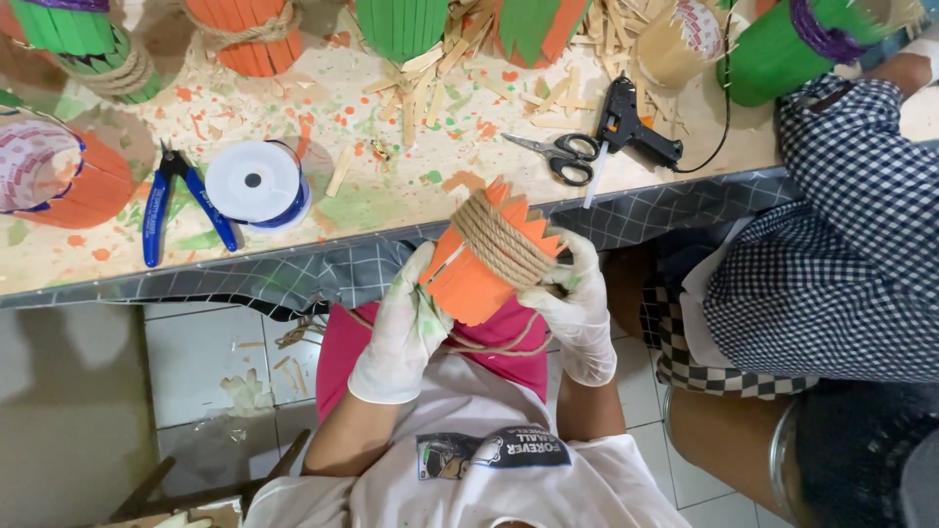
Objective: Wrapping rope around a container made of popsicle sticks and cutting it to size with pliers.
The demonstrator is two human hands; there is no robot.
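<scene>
Both gloved hands grip an orange stick cup (479, 269) just off the counter's (391, 210) near edge, over my lap. Left hand (403, 328) closed around its base, right hand (579, 303) closed at the rope (504, 240) wrapped round its middle. Looks like the rope-wrapping step; rope tail hangs loose, so next I'd need to pull it tight. Scissors (559, 154) and glue gun (631, 127) lie near that edge.

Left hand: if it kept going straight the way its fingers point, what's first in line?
The left hand already grips the orange pot, so that comes first. Beyond it, roughly up the picture, sits the table edge, then the white spool. Depth is unclear from this one view.
</scene>
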